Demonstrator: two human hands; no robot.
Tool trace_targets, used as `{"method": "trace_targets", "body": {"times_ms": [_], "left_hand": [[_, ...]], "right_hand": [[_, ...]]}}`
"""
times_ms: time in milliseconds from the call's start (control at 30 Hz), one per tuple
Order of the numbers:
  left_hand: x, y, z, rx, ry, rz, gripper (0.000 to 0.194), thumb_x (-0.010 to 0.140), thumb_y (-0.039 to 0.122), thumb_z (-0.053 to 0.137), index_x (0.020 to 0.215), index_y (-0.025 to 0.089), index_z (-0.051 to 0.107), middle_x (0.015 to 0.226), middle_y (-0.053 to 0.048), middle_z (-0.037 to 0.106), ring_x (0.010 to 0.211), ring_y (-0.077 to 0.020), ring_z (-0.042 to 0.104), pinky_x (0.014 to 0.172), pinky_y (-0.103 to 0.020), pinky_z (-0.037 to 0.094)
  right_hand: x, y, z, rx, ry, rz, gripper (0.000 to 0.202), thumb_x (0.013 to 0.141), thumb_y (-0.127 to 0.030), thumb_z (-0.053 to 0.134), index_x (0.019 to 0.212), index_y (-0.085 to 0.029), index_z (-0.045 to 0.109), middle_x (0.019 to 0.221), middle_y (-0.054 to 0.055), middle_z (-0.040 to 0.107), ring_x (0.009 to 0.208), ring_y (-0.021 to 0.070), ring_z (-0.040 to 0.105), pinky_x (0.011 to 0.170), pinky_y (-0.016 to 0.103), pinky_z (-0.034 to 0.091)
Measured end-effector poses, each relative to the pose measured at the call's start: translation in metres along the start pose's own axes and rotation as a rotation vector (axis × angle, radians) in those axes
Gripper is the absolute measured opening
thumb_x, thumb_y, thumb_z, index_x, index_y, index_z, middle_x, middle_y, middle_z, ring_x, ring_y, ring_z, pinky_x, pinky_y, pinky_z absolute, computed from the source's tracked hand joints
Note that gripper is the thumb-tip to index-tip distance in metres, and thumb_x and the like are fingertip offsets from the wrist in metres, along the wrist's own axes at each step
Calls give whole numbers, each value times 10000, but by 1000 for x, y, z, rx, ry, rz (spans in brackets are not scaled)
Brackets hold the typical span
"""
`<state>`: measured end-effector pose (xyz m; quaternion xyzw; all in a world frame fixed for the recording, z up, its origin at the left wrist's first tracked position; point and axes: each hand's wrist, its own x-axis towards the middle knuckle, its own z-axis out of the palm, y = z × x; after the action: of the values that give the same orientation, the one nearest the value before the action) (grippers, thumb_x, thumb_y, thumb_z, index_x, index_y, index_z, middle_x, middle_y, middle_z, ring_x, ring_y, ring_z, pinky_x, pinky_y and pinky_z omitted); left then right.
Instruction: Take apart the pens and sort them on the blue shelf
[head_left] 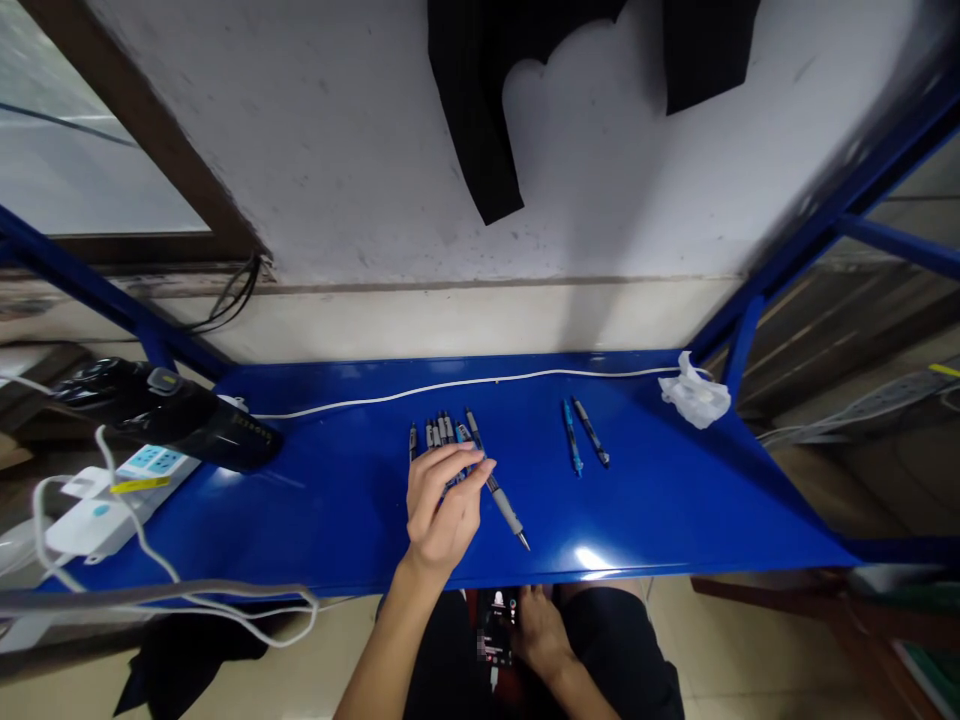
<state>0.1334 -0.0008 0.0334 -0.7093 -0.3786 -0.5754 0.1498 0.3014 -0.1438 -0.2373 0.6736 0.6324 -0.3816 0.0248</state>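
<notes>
Where wall (337, 150) meets blue shelf (675, 510): pens (442, 432), cable (450, 384).
</notes>
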Motion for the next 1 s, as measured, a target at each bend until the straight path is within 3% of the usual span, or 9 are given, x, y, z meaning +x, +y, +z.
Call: {"method": "trace_targets", "body": {"times_ms": [133,233,300,400,500,567,733,900,1000], "left_hand": [[-2,-3,5,-36,-1,7,393,882,-40,814,1169,226,776,1102,-82,803,1084,-271,796,870,-449,686],[-4,-2,7,-138,-46,-74,413,889,-34,807,1198,240,788,1110,-73,817,1081,-258,793,911,-441,667],[-6,2,8,-287,-109,-259,311,928,35,807,1156,247,806,1088,-61,827,1048,-245,799,931,-420,657],[-10,9,11,-615,-244,-732,87,979,204,810,1063,219,828,1051,-75,837,1033,-252,813,946,-389,655],[-15,16,15,-901,-342,-1147,241,951,332,854,1147,195,837,1025,-96,847,978,-260,824,912,-367,661],[-18,18,16,-1015,-347,-1284,321,916,360,887,1182,189,839,1021,-100,849,955,-251,820,905,-352,653],[-23,18,20,-1114,-294,-1363,319,877,355,920,1142,188,857,1014,-100,839,952,-236,801,914,-342,633],[-23,18,22,-1220,-232,-1417,353,844,376,944,1119,170,865,964,-101,821,888,-219,782,879,-339,619],[-23,17,22,-1300,-193,-1443,371,860,383,930,1150,163,861,941,-98,807,858,-195,763,876,-334,608]], "right_hand": [[7,12,11,-34,26,-43,683,867,-148,704,1537,-89,588,1481,286,653,1383,419,672,1163,481,525],[12,25,24,-81,81,-113,650,861,-137,721,1501,-83,617,1426,273,692,1382,412,672,1151,466,538],[14,33,31,-106,119,-157,597,866,-155,740,1453,-86,654,1373,260,724,1339,409,698,1125,465,557],[16,40,36,-134,122,-169,466,887,-243,771,1332,-113,722,1249,228,777,1215,409,753,1069,484,585],[16,42,36,-136,113,-169,431,887,-294,784,1281,-127,740,1207,219,788,1184,414,762,1043,490,591],[16,41,36,-125,118,-176,453,876,-283,786,1299,-132,734,1221,218,787,1197,411,758,1049,484,587],[18,41,35,-76,139,-165,501,840,-241,795,1325,-134,728,1254,220,785,1207,411,755,1067,488,582],[18,42,24,14,129,-227,406,919,-87,582,1280,-158,755,1253,201,797,1241,359,747,1098,454,568],[15,42,19,67,103,-211,389,985,-148,550,1323,-161,742,1308,211,777,1304,363,713,1130,449,543]]}}
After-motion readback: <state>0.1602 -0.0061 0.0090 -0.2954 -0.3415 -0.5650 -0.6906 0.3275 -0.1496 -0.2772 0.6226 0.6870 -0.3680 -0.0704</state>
